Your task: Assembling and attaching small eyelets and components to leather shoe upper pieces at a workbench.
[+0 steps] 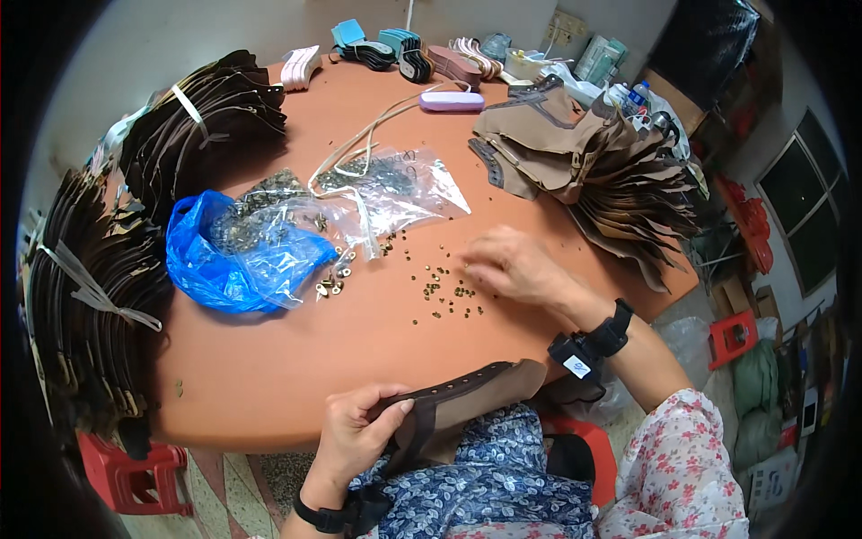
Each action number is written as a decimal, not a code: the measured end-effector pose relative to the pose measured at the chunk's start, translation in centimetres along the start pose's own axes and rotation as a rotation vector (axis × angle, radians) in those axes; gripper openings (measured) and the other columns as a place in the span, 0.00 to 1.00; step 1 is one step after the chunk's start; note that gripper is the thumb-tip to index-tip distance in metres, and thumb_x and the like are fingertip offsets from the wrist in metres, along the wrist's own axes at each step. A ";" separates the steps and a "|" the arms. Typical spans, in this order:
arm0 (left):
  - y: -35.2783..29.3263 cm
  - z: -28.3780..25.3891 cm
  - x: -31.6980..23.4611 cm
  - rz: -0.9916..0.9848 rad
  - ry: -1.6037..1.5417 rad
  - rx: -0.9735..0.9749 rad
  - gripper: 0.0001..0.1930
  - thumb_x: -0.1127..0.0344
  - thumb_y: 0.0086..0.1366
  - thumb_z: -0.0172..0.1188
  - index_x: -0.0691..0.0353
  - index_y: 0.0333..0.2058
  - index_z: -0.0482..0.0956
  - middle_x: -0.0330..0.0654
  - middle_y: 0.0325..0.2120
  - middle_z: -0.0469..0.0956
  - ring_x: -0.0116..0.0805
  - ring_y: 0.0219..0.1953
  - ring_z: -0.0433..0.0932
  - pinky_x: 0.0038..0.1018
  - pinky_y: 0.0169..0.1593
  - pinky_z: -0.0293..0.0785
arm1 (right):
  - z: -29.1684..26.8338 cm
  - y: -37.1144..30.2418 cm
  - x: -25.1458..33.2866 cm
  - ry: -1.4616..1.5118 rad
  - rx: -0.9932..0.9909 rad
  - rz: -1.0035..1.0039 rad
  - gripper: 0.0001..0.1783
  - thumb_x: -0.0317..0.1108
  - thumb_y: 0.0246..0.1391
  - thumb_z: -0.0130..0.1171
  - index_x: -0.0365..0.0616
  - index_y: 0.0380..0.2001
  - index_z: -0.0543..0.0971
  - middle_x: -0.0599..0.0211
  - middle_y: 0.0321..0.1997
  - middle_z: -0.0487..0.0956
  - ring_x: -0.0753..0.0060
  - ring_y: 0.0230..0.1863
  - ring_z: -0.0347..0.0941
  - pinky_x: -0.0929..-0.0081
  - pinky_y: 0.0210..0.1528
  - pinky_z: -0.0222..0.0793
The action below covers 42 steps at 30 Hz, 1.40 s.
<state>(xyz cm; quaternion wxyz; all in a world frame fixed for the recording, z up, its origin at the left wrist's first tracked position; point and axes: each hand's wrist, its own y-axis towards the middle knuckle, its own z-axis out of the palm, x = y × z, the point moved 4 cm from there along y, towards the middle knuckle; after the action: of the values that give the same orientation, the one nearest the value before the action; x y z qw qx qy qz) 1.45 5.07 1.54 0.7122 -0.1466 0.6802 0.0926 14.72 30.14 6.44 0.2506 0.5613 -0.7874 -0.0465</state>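
Note:
My left hand grips a brown shoe upper at the table's near edge, thumb on top. A dark strip with a row of small holes runs along its upper edge. My right hand is over the table just right of the scattered brass-coloured eyelets, its fingers curled together and pointing left. What lies between those fingertips, if anything, is hidden.
Bundled dark pieces line the left side; a stack of brown uppers sits at the right. A blue plastic bag and a clear bag of small parts lie mid-table. Behind is a lilac case. Red stools stand below.

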 end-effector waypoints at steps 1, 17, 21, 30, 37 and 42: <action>-0.1 -0.1 0.1 -0.006 -0.001 -0.006 0.07 0.77 0.59 0.62 0.71 0.37 0.81 0.38 0.26 0.82 0.20 0.29 0.78 0.18 0.34 0.74 | 0.1 0.5 -0.7 -0.004 -0.021 0.056 0.11 0.31 0.50 0.61 0.42 0.38 0.82 0.56 0.37 0.80 0.54 0.39 0.75 0.63 0.44 0.71; 0.1 -0.4 -0.6 0.049 0.129 0.037 0.07 0.75 0.58 0.63 0.67 0.36 0.82 0.44 0.26 0.82 0.26 0.27 0.81 0.20 0.33 0.75 | 0.4 10.0 -14.8 -0.417 -0.014 0.383 0.09 0.30 0.51 0.57 0.40 0.34 0.83 0.50 0.34 0.80 0.48 0.40 0.77 0.58 0.43 0.71; 0.4 -0.4 -1.0 0.105 0.175 0.047 0.07 0.75 0.58 0.64 0.66 0.37 0.82 0.44 0.26 0.83 0.26 0.27 0.81 0.20 0.33 0.75 | 1.2 10.2 -15.8 -0.404 -0.015 0.395 0.09 0.31 0.50 0.58 0.40 0.32 0.83 0.51 0.34 0.80 0.48 0.40 0.76 0.57 0.42 0.71; 0.1 -0.5 -1.0 0.100 0.161 0.014 0.07 0.74 0.57 0.64 0.66 0.36 0.82 0.45 0.28 0.83 0.28 0.28 0.82 0.21 0.33 0.76 | 2.4 11.8 -16.0 -0.541 -0.004 0.219 0.07 0.31 0.49 0.57 0.38 0.28 0.78 0.48 0.34 0.79 0.46 0.40 0.76 0.55 0.41 0.71; 0.2 -0.3 -0.9 0.085 0.159 -0.002 0.08 0.75 0.57 0.64 0.68 0.37 0.82 0.46 0.29 0.83 0.28 0.30 0.82 0.22 0.36 0.77 | -0.5 10.1 -12.2 -0.371 -0.073 0.321 0.09 0.28 0.49 0.51 0.36 0.30 0.79 0.45 0.36 0.79 0.43 0.37 0.76 0.54 0.40 0.73; 0.2 -0.4 0.2 0.025 0.083 -0.019 0.09 0.73 0.58 0.63 0.70 0.37 0.81 0.43 0.26 0.83 0.24 0.29 0.79 0.21 0.35 0.75 | -4.8 4.9 -3.6 -0.021 -0.235 0.308 0.08 0.32 0.47 0.57 0.36 0.26 0.76 0.59 0.25 0.78 0.62 0.27 0.74 0.69 0.34 0.69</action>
<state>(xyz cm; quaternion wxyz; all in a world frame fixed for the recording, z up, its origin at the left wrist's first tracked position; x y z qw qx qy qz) 1.05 5.13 1.27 0.6809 -0.1487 0.7099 0.1020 13.56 36.19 11.11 0.3104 0.4007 -0.8556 -0.1053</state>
